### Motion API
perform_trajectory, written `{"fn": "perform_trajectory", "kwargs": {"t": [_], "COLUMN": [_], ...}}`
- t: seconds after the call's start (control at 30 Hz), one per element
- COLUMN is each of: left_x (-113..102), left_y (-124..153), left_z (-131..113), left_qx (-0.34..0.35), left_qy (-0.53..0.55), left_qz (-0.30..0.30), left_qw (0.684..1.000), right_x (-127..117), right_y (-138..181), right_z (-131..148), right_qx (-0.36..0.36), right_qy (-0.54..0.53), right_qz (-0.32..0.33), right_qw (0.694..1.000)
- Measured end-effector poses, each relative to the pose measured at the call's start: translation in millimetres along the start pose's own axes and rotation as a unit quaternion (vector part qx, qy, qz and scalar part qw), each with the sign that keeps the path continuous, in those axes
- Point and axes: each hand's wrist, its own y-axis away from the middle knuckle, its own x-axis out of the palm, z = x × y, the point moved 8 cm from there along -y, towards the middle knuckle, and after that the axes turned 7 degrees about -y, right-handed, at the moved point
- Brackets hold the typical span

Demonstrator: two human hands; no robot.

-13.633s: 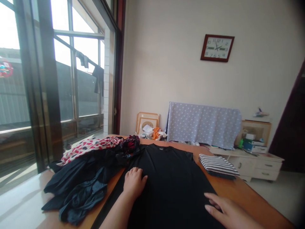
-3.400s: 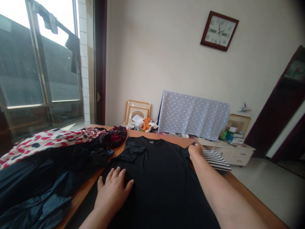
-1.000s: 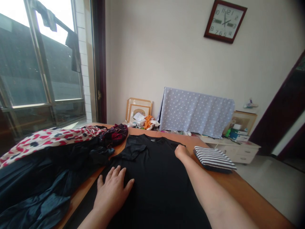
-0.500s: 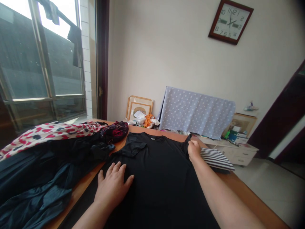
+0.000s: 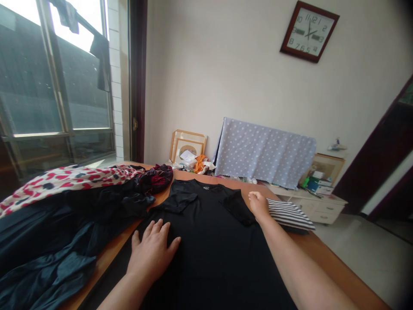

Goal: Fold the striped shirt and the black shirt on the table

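A black T-shirt lies spread on the orange-brown table, its neckline at the far end and both sleeves folded inward over the body. My left hand rests flat on the shirt's left part, fingers spread. By the right sleeve, my right hand is closed with its fingers curled, and no cloth shows in it. Behind that hand is a folded black-and-white striped garment, on top of darker cloth at the table's right side.
Dark clothes and a cream cloth with red patches are heaped along the left. Past the table's far edge stand a polka-dot cover, picture frames and a white drawer cabinet. The table's right edge drops to the floor.
The right sleeve, gripped and raised half a second ago, now lies folded on the shirt. My right hand has let it go and shifted slightly left. My left hand has stayed put.
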Motion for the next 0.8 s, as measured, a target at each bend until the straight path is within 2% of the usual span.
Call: {"fn": "perform_trajectory", "kwargs": {"t": [0.13,0.27,0.4,0.53,0.67,0.8], "left_x": [1,1,0,-1,-1,-3], "left_y": [-1,-1,0,1,2,2], "left_z": [0,-1,-1,-2,-2,-3], "left_qx": [-0.001,-0.002,0.0,-0.002,-0.002,-0.006], "left_qy": [0.001,-0.002,-0.003,-0.003,-0.006,-0.009], "left_qz": [0.005,0.009,0.009,0.006,0.005,0.01], "left_qw": [1.0,1.0,1.0,1.0,1.0,1.0], "right_x": [23,49,54,61,81,104], "right_y": [8,25,25,7,-9,-10], "right_z": [-8,-22,-33,-26,-14,-15], "right_qx": [0.014,0.031,0.069,0.063,0.044,0.042], "right_qy": [0.097,0.181,0.254,0.28,0.281,0.287], "right_qz": [0.086,0.166,0.183,0.192,0.199,0.212], "right_qw": [0.991,0.969,0.947,0.939,0.938,0.933]}}
